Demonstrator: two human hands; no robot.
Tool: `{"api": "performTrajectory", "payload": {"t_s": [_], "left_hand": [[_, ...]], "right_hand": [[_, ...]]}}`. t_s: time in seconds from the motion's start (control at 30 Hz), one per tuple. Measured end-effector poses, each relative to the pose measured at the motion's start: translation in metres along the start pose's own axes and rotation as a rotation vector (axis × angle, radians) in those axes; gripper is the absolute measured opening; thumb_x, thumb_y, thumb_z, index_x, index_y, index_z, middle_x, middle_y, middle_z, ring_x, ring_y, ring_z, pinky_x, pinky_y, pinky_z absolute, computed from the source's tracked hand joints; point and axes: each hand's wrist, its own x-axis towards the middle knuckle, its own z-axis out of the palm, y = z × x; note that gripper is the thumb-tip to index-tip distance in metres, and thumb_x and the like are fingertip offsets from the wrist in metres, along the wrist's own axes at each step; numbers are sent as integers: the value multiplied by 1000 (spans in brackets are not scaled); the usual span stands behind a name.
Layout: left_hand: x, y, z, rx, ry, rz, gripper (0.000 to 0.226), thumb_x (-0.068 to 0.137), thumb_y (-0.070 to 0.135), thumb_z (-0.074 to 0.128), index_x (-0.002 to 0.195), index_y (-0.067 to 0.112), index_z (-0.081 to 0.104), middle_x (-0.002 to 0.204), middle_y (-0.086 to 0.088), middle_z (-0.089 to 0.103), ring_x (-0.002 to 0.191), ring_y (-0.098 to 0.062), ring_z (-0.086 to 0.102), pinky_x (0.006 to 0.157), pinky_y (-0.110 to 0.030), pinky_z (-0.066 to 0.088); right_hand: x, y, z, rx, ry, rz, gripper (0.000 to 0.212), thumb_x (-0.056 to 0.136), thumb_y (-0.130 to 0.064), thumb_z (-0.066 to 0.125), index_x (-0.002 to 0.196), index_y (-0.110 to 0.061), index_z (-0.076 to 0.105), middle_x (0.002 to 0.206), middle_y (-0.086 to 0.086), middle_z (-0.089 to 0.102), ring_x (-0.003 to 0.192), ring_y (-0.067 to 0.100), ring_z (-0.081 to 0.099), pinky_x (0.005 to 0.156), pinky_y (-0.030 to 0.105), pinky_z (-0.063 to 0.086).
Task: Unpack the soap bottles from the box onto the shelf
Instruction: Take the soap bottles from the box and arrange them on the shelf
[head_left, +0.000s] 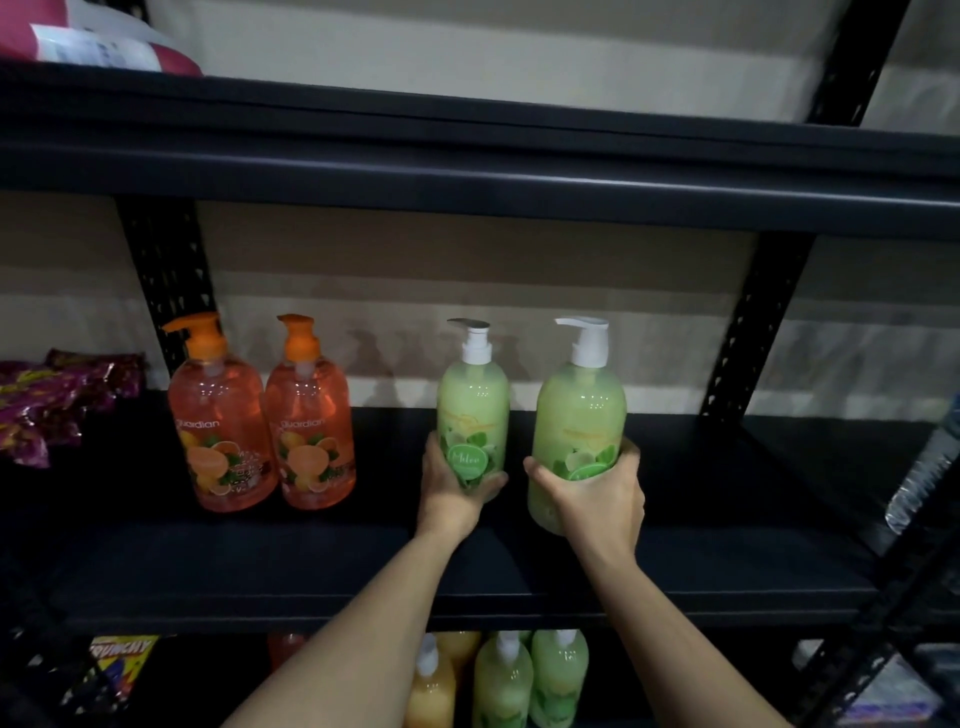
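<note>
Green soap bottles stand upright on the shelf (311, 561): left hand (452, 488) grips one (471, 415), right hand (597, 499) the other (579, 415).

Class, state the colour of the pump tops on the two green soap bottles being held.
Both white: left pump top, right pump top; head view.
</note>
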Motion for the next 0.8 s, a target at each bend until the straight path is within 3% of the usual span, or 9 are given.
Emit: {"api": "performTrajectory", "payload": {"t_s": [0.2, 0.33, 0.43, 0.47, 0.53, 0.6, 0.73, 0.8], "left_hand": [[2, -2, 3, -19, -3, 18, 100, 48, 46, 87, 131, 29, 35, 123, 3, 53, 109, -16, 58, 92, -41, 54], [1, -5, 6, -70, 8, 37, 90, 49, 42, 89, 124, 34, 40, 120, 3, 55, 106, -14, 60, 86, -40, 57], [1, -6, 5, -43, -13, 60, 87, 52, 35, 89, 124, 34, 40, 120, 3, 56, 106, -11, 60, 89, -36, 56], [2, -7, 5, -47, -20, 63, 87, 53, 29, 90, 123, 33, 40, 119, 3, 56, 105, -10, 60, 88, -32, 56], [2, -6, 5, -26, -35, 78, 85, 56, 20, 91, 125, 28, 41, 119, 3, 56, 104, -7, 59, 82, -11, 51], [0, -3, 3, -12, -38, 98, 84, 59, 19, 90, 127, 26, 41, 119, 5, 55, 104, -5, 58, 75, -3, 45], [-3, -1, 3, -3, -26, 108, 81, 58, 32, 89, 122, 36, 41, 117, 11, 58, 104, -5, 60, 84, -22, 51], [-4, 0, 4, 12, -24, 98, 79, 59, 37, 88, 121, 39, 40, 116, 14, 58, 102, -3, 60, 83, -21, 50]], "right_hand": [[23, -7, 5, 19, -1, -32, 98, 50, -56, 90, 128, -21, 42, 112, 2, 64, 102, 27, 64, 86, 44, 56], [39, -11, 8, 71, -30, -75, 91, 57, -48, 91, 129, -22, 41, 104, -7, 57, 93, 16, 57, 80, 30, 51], [51, -13, 13, 43, -58, -77, 90, 58, -48, 90, 128, -21, 40, 102, -9, 53, 91, 12, 53, 81, 30, 51], [54, -13, 15, 29, -68, -69, 91, 58, -48, 90, 128, -21, 40, 103, -9, 53, 91, 13, 53, 82, 31, 51], [60, -11, 19, 11, -78, -58, 92, 57, -48, 91, 128, -21, 40, 103, -8, 52, 92, 13, 53, 82, 32, 51], [65, -8, 22, 0, -86, -53, 94, 56, -48, 91, 129, -20, 40, 105, -8, 52, 93, 13, 53, 85, 33, 51], [69, 3, 29, -10, -97, -19, 96, 56, -47, 92, 130, -18, 40, 116, 0, 60, 105, 22, 61, 86, 32, 49], [70, 9, 33, -7, -101, 1, 95, 56, -46, 92, 129, -17, 40, 120, 3, 61, 109, 25, 62, 87, 34, 50]]}}
